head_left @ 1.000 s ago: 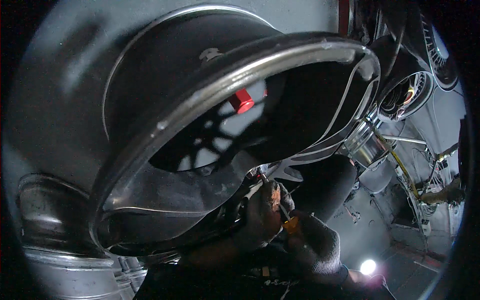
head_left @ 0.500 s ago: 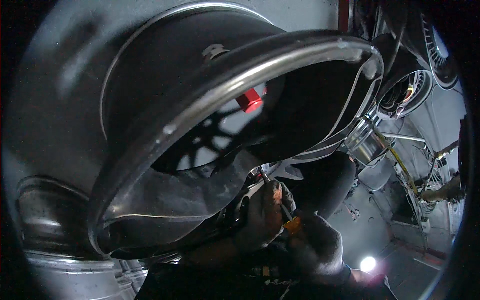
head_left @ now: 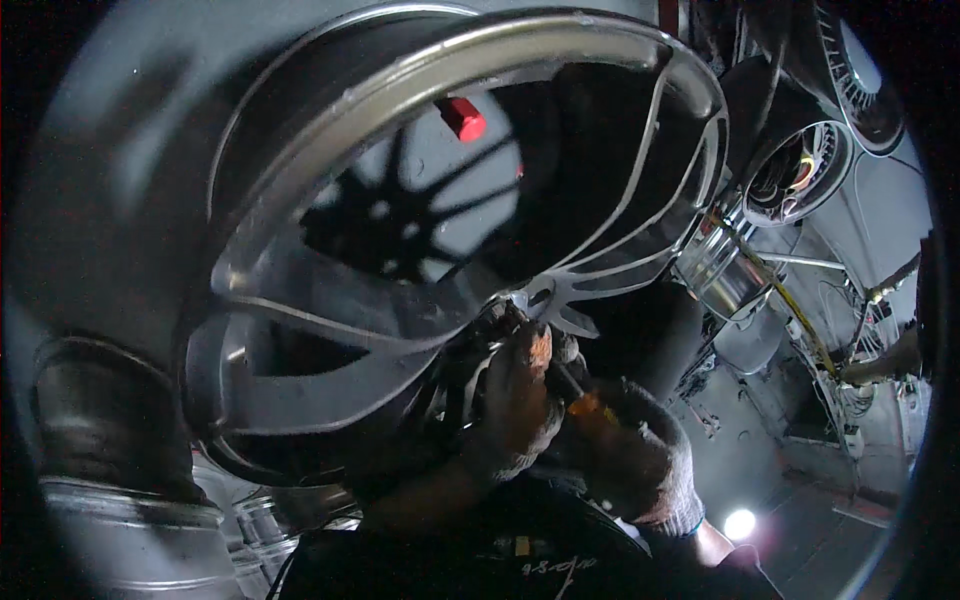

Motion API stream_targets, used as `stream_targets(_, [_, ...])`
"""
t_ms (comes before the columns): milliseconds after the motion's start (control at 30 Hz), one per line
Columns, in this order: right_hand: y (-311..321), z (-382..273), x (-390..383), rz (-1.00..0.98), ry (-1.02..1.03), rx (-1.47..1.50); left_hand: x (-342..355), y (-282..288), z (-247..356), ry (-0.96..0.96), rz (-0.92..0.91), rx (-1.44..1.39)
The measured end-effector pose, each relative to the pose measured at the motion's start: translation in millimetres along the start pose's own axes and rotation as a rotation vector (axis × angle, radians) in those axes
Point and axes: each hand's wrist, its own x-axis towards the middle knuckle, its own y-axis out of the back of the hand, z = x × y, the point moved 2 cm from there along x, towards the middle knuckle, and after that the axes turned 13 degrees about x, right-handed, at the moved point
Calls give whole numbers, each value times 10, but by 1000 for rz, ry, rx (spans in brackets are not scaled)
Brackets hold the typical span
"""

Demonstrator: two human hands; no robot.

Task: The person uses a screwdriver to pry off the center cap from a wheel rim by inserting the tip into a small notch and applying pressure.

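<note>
A large dark wheel rim (head_left: 400, 95) with curved spokes fills the upper middle, tilted towards me. At its hub, my gloved left hand (head_left: 518, 395) is closed, fingers pinched just below the hub opening. What they grip is hidden. My gloved right hand (head_left: 645, 440), to its right and lower, is wrapped round the orange handle of a screwdriver-like tool (head_left: 592, 408). The tool's thin metal shaft points up and left towards the left hand's fingers. Its tip does not show.
Through the rim's opening shows a red hexagonal block (head_left: 465, 119) against a grey surface with spoke shadows. Other wheel rims (head_left: 130, 530) are stacked at lower left. At right are more rims (head_left: 800, 175), a yellow hose (head_left: 790, 300) and cables. A bright lamp (head_left: 739, 524) shines at lower right.
The rim appears higher and shifted left, with more of its spokes and inner opening in sight. Both hands stay close together near the hub, the right one still around the orange handle.
</note>
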Motion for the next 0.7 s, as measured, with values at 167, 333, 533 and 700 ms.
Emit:
stream_targets(167, [-8, -115, -148, 46, 102, -269, 20, 4, -13, -89, -44, 14])
stream_targets(333, [-160, -37, -132, 48, 318, -713, 10, -87, 67, -139, -146, -50])
stream_targets(533, [-194, 72, -118, 103, 278, -498, 35, -153, -7, 73, -156, -490])
stream_targets(700, [-193, 55, -114, 119, 275, -385, 11, -33, -111, 17, -71, -368])
